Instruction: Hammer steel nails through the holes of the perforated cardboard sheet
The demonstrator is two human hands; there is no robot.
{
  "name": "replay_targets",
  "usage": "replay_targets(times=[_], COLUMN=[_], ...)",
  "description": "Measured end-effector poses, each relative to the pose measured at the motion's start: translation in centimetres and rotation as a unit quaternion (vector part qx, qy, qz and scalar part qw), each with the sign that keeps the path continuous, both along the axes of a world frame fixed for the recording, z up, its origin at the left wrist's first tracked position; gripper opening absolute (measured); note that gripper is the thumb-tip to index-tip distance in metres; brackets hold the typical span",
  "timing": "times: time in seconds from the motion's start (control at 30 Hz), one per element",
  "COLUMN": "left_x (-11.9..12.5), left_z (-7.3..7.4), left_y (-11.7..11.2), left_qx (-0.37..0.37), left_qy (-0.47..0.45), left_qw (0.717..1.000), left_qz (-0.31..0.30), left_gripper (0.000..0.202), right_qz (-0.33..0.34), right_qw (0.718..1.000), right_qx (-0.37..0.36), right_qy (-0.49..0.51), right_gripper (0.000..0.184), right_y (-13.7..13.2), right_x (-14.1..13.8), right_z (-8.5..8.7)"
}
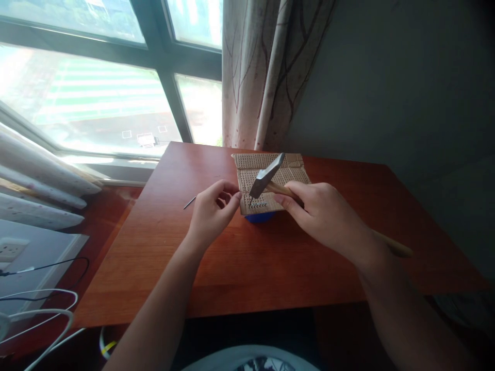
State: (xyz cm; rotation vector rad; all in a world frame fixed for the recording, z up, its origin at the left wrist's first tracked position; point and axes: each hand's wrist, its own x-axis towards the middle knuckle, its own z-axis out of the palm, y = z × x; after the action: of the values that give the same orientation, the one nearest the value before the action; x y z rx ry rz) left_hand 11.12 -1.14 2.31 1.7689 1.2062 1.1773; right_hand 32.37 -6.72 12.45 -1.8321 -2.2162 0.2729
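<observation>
My right hand (pixel 325 216) grips the wooden handle of a hammer (pixel 266 176) close to its metal head, which hovers just over the near edge of a perforated cardboard sheet (pixel 270 175). A row of nails (pixel 258 204) stands in that near edge. The cardboard rests on a blue object (pixel 260 218) on the wooden table (pixel 270 257). My left hand (pixel 212 208) is pinched shut beside the cardboard's left edge, its fingertips next to the hammer head; what it pinches is too small to make out. A single loose nail (pixel 189 202) lies on the table left of that hand.
A window (pixel 96 93) and a patterned curtain (pixel 266 72) stand behind the table. At the left are a white box with a socket (pixel 15 247) and cables (pixel 42 304). A dark wall fills the right side.
</observation>
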Motion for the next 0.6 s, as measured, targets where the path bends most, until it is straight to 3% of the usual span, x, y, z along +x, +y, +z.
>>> replay_targets(times=[0.07,0.2,0.27,0.43,0.6], left_x=[-0.22,-0.14,0.09,0.36,0.15], left_z=[-0.21,-0.69,-0.83,-0.92,-0.69], left_y=[0.23,0.38,0.34,0.38,0.27], left_qx=[-0.058,-0.182,-0.211,-0.222,-0.056], left_qy=[0.027,0.026,-0.001,0.002,0.065], left_qw=[0.998,0.973,0.964,0.964,0.996], left_qz=[-0.01,-0.14,-0.161,-0.147,0.0], left_gripper=[0.028,0.04,0.041,0.041,0.025], right_qz=[-0.002,0.001,0.001,0.016,0.014], right_qw=[1.0,1.0,1.0,0.999,0.999], right_qx=[0.001,0.0,0.0,-0.007,-0.002], right_qy=[0.002,0.008,0.013,0.034,0.031], right_gripper=[0.036,0.036,0.036,0.036,0.036], right_y=[-0.02,-0.02,-0.03,-0.1,-0.08], right_x=[0.04,0.06,0.01,-0.12,-0.04], right_z=[-0.02,-0.09,-0.1,-0.16,-0.29])
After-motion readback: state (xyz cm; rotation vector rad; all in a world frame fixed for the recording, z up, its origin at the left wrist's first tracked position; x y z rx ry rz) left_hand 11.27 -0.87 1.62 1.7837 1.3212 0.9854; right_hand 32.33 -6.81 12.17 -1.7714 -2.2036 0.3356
